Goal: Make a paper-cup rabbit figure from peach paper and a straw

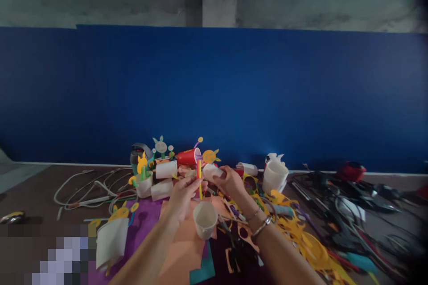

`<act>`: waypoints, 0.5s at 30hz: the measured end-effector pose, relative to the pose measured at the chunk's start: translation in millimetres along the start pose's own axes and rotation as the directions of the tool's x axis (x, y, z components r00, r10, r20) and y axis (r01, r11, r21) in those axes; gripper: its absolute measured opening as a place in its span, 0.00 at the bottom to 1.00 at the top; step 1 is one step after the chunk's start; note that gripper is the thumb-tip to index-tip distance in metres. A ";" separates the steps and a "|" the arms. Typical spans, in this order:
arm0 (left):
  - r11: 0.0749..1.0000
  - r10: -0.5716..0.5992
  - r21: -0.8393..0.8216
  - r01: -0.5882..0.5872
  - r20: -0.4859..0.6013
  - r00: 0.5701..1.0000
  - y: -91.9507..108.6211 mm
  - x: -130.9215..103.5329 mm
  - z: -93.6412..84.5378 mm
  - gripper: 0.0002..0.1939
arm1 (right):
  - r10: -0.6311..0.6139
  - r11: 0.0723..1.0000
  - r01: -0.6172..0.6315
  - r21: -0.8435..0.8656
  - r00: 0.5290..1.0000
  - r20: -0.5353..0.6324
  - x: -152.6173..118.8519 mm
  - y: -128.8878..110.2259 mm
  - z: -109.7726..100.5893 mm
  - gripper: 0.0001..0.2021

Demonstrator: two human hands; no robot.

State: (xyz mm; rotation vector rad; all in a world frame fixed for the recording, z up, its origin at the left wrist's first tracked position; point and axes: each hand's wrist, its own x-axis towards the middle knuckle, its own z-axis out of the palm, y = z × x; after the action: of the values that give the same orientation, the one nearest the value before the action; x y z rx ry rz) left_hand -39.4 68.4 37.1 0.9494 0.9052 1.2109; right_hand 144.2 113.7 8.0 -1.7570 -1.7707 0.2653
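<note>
My left hand (pixel 187 192) pinches a yellow strip (pixel 200 180) that stands upright above the work area. To its right, my right hand (pixel 230 182) has its fingers around a white paper cup (pixel 212 173) lying on its side. Nearer to me, an open white cup (pixel 205 219) stands upright on orange paper (pixel 182 249), between my forearms. Just behind my hands are a red cup (pixel 188 156) tipped over and a yellow paper head with ears (pixel 210 156).
White cups (pixel 166 169) and paper figures (pixel 161 147) crowd the back left. Black scissors (pixel 239 249) lie near my right forearm. Yellow paper scraps (pixel 310 249) and cables (pixel 361 227) spread right. A blue panel (pixel 214 89) stands behind.
</note>
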 end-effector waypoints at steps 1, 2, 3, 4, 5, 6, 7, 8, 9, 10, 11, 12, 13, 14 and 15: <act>1.000 0.012 0.007 -0.012 -0.022 1.000 -0.8 1.2 -0.5 0.19 | -0.002 1.000 0.002 0.003 1.000 -0.020 2.2 4.1 -1.1 0.20; 1.000 0.030 0.009 -0.029 -0.046 0.999 -0.7 2.0 -0.8 0.19 | -0.004 1.000 0.004 0.005 0.999 -0.039 4.2 8.1 -1.0 0.20; 0.999 0.042 0.010 -0.042 -0.065 0.997 0.0 2.5 -1.1 0.19 | -0.006 1.000 0.006 0.006 0.999 -0.054 5.9 11.8 -0.1 0.20; 0.999 0.051 0.011 -0.050 -0.082 0.995 1.2 2.7 -1.3 0.19 | -0.008 1.000 0.009 0.005 0.998 -0.066 7.2 15.2 1.2 0.20; 0.998 0.059 0.015 -0.058 -0.097 0.994 2.5 2.7 -1.4 0.19 | -0.012 1.000 0.012 0.004 0.997 -0.076 8.1 18.2 2.5 0.20; 0.998 0.067 0.021 -0.065 -0.111 0.992 3.8 2.7 -1.5 0.19 | -0.017 1.000 0.018 0.002 0.996 -0.084 8.4 20.8 3.5 0.19; 0.997 0.076 0.027 -0.073 -0.124 0.989 4.9 2.6 -1.7 0.18 | -0.024 1.000 0.024 -0.002 0.996 -0.090 7.9 23.1 3.9 0.19; 0.996 0.087 0.033 -0.083 -0.130 0.988 5.7 2.5 -1.9 0.18 | -0.030 1.000 0.029 -0.008 0.995 -0.096 6.6 25.2 3.4 0.19; 0.995 0.097 0.036 -0.093 -0.133 0.986 6.2 2.6 -2.3 0.18 | -0.034 0.999 0.033 -0.018 0.994 -0.102 4.3 27.0 2.2 0.18; 0.994 0.107 0.036 -0.103 -0.133 0.985 6.4 2.7 -2.7 0.17 | -0.036 0.999 0.033 -0.030 0.993 -0.110 1.1 28.5 0.3 0.18; 0.993 0.112 0.035 -0.109 -0.133 0.985 6.6 3.0 -3.1 0.17 | -0.033 0.999 0.028 -0.042 0.992 -0.120 -3.0 29.3 -2.0 0.19; 0.993 0.114 0.034 -0.110 -0.133 0.985 6.7 3.2 -3.5 0.17 | -0.024 0.998 0.016 -0.064 0.990 -0.137 -7.8 29.3 -4.3 0.20; 0.993 0.113 0.032 -0.109 -0.136 0.984 6.7 3.4 -3.8 0.17 | -0.013 0.995 -0.003 -0.096 0.987 -0.162 -13.0 27.9 -6.1 0.21; 0.994 0.112 0.031 -0.109 -0.137 0.984 6.6 3.6 -4.0 0.16 | -0.004 0.991 -0.022 -0.132 0.981 -0.192 -18.1 25.0 -7.0 0.22; 0.994 0.110 0.029 -0.107 -0.138 0.984 6.5 3.8 -4.1 0.16 | -0.006 0.983 -0.036 -0.179 0.974 -0.228 -22.7 20.3 -6.7 0.21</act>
State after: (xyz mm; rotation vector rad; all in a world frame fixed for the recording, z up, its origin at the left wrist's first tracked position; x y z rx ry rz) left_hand -44.9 73.2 41.6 0.9499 0.9883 1.3770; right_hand 162.9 92.0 -4.3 -1.8454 -1.6588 -0.0934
